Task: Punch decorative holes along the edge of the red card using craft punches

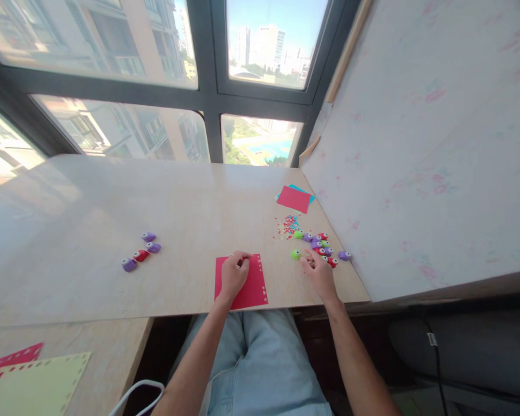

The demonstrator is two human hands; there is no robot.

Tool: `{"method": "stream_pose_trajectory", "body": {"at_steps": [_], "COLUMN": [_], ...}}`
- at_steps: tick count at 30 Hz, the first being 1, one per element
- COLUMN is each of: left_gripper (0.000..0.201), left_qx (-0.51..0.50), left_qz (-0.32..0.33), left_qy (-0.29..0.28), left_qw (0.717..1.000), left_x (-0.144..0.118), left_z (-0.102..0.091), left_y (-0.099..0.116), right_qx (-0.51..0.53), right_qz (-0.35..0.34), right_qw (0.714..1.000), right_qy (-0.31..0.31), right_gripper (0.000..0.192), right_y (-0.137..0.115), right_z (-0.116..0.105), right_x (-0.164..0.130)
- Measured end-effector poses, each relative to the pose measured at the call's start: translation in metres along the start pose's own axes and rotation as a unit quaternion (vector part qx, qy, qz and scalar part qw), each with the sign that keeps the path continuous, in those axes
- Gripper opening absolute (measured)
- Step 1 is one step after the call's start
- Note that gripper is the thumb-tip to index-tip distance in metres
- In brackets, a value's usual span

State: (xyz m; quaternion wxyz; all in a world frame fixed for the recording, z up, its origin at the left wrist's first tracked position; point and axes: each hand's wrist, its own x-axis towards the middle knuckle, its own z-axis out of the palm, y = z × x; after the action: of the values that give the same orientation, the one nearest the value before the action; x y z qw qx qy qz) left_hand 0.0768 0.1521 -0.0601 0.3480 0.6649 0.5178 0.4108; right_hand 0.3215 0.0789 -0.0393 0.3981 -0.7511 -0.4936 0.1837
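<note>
A red paper sheet [252, 290] lies at the table's near edge, with a row of punched holes along its right side. My left hand [234, 274] rests on it, fingers curled over its top edge. My right hand [319, 274] lies just right of the sheet, its fingertips at the near side of a cluster of small craft punches [321, 245] in purple, red and green. Its fingers are loosely apart and I see nothing held in them. A single green punch [295, 254] sits just left of those fingertips.
Three more punches [141, 252] lie mid-left on the table. Paper confetti [288, 225] and red and blue sheets [293, 199] are behind the cluster. A white slanted board [416, 173] walls the right side. Punched sheets [30, 381] lie on a lower surface at the bottom left.
</note>
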Motion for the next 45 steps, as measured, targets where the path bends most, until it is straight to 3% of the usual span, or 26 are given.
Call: {"method": "stream_pose_trajectory", "body": {"at_steps": [4,7,13,19,23,27,34,41,45], "left_gripper": [0.021,0.021,0.022,0.022,0.021,0.021,0.021,0.021,0.022], "left_qx": [-0.001,0.002,0.015,0.054,0.085,0.109,0.117,0.124,0.121], "left_qz": [0.002,-0.004,-0.005,-0.015,-0.015,-0.005,-0.002,0.000,-0.003], "left_qy": [0.005,0.007,0.017,0.014,0.013,0.017,0.030,0.044,0.041], "left_qw": [1.000,1.000,1.000,0.998,0.996,0.994,0.993,0.991,0.992], "left_x": [0.000,0.000,0.000,0.000,0.000,0.000,0.000,-0.002,-0.002], "left_z": [0.001,0.001,0.001,0.001,0.003,0.004,0.006,0.007,0.006], "left_y": [-0.002,-0.003,-0.001,0.004,0.005,0.004,0.006,0.009,0.013], "right_qx": [-0.088,-0.154,-0.200,-0.152,-0.104,-0.122,-0.158,-0.120,-0.101], "right_qz": [-0.122,-0.160,-0.183,-0.196,-0.213,-0.244,-0.265,-0.222,-0.229], "right_qw": [0.988,0.973,0.956,0.952,0.954,0.939,0.913,0.927,0.920], "right_qy": [-0.017,-0.055,-0.111,-0.177,-0.184,-0.210,-0.266,-0.278,-0.301], "right_gripper": [0.050,0.056,0.049,0.035,0.045,0.051,0.023,0.002,0.031], "right_y": [0.002,0.001,-0.007,-0.016,-0.022,-0.026,-0.033,-0.038,-0.036], "right_z": [0.007,0.011,0.011,0.007,0.012,0.019,0.016,0.012,0.012], "right_x": [0.005,0.011,0.018,0.014,0.010,0.011,0.020,0.018,0.019]}}
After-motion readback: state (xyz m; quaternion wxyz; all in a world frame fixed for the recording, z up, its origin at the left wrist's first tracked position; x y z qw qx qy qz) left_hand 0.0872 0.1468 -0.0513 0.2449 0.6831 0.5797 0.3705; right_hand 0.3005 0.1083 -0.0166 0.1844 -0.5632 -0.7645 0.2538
